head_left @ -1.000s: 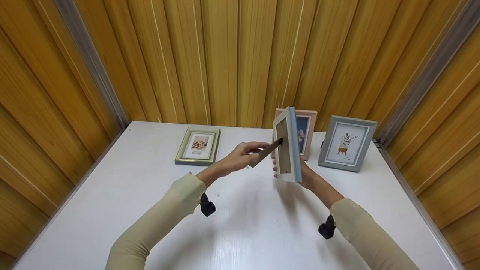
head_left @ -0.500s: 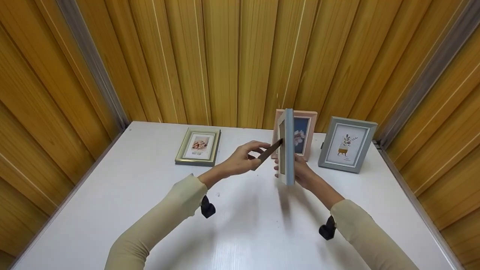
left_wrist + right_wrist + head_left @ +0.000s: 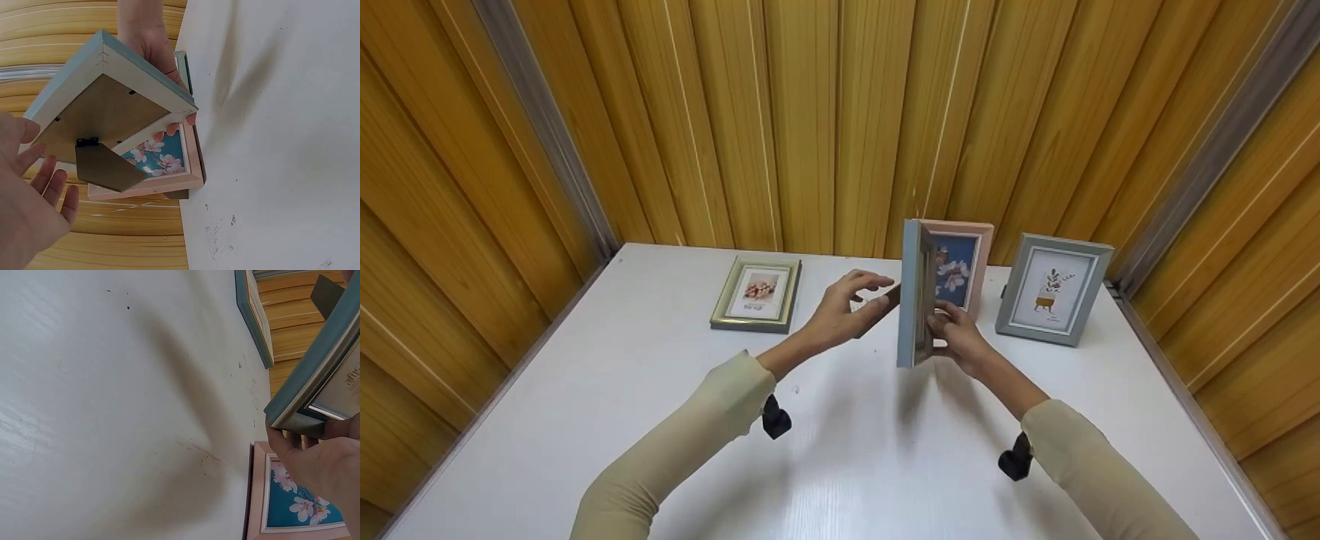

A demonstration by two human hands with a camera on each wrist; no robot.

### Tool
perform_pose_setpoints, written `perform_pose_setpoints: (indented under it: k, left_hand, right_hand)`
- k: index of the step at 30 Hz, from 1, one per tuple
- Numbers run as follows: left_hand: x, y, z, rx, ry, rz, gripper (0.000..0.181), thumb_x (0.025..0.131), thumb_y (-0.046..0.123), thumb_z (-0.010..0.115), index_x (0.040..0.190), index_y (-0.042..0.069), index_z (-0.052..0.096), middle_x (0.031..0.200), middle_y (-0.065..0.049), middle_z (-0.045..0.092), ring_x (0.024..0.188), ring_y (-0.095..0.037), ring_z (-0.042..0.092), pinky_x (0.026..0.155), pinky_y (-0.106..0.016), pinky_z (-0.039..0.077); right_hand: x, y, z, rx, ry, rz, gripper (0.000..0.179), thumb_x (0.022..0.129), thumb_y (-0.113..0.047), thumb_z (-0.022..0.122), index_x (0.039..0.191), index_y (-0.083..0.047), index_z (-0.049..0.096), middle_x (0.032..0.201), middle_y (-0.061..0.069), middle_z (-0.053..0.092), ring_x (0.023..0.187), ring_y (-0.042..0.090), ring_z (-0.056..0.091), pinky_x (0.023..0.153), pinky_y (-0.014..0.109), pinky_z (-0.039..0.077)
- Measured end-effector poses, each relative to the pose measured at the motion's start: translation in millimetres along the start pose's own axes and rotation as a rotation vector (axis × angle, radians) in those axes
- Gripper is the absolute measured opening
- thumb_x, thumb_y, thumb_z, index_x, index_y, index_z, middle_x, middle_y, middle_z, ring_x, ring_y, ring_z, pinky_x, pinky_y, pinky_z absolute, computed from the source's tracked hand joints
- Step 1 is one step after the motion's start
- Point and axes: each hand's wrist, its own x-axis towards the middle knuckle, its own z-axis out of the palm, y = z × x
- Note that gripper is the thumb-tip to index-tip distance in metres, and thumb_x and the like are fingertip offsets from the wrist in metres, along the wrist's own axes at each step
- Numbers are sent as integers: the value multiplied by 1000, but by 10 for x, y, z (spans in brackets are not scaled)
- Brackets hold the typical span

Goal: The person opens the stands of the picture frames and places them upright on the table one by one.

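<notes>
A light blue picture frame (image 3: pixel 909 292) is held up off the table by my right hand (image 3: pixel 964 341), which grips its lower side edge with fingers behind and thumb in front. In the left wrist view its brown backing (image 3: pixel 112 107) shows, with the stand leg (image 3: pixel 107 169) swung out from it. My left hand (image 3: pixel 840 309) is beside that leg, fingers spread and loosely bent, apart from it in the left wrist view. Part of a printed picture (image 3: pixel 343 385) is visible through the frame's front in the right wrist view.
Behind the held frame stands a pink frame (image 3: pixel 984 262) with a blossom picture. A grey-green frame (image 3: pixel 1009 319) stands to the right on the white table (image 3: pixel 660 360). To the left, a gold-and-green frame (image 3: pixel 721 296) lies face up. Wood-look walls (image 3: pixel 802 127) surround the table.
My right hand has turned the blue frame, so its front now faces right and its back faces left. The left hand has loosened its fingers from the stand leg.
</notes>
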Motion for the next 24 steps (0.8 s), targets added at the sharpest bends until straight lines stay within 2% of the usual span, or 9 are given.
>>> perform_pose_setpoints:
  k: [5,7,11,14,17,24]
  left_hand:
    - [-4,2,-14,-25,50,-56,32,101,14,61,129,0,64,124,-19,65,113,-30,64,94,-44,56]
    - [-14,-8,-27,-42,67,-107,33,100,14,63,130,1,63,122,-18,65,108,-27,64,90,-35,58]
    - [-39,-50,-62,-80,89,-210,38,98,16,67,133,3,60,122,-15,65,103,-20,62,84,-28,59]
    - [-53,-104,-93,-88,104,-247,40,97,16,68,134,2,59,123,-16,64,102,-21,62,81,-29,60]
    - [-58,-162,-121,-74,127,-262,42,96,14,69,135,2,58,124,-16,64,105,-25,63,84,-31,59]
    - [-55,-279,-162,-44,198,-325,46,91,9,69,136,3,60,120,-18,65,107,-28,63,86,-35,58]
  right_hand:
    - [8,-10,5,-34,61,3,41,108,-8,41,149,-3,37,112,-1,59,95,11,62,84,36,57]
    - [6,-16,8,-41,76,-1,43,108,-8,43,150,-3,35,113,0,58,95,11,61,84,36,57]
    - [10,-28,17,-47,101,-18,43,107,-7,46,148,-2,36,110,0,58,93,11,60,81,34,57]
    - [22,-33,32,-40,118,-38,41,106,-6,48,146,-1,38,108,-1,58,92,11,60,79,32,58]
    - [28,-32,52,-34,134,-51,40,106,-6,49,144,-1,38,109,1,56,92,11,60,79,32,58]
    - [37,-28,123,-55,176,-63,51,104,-8,55,150,-2,34,124,8,55,105,14,60,89,38,59]
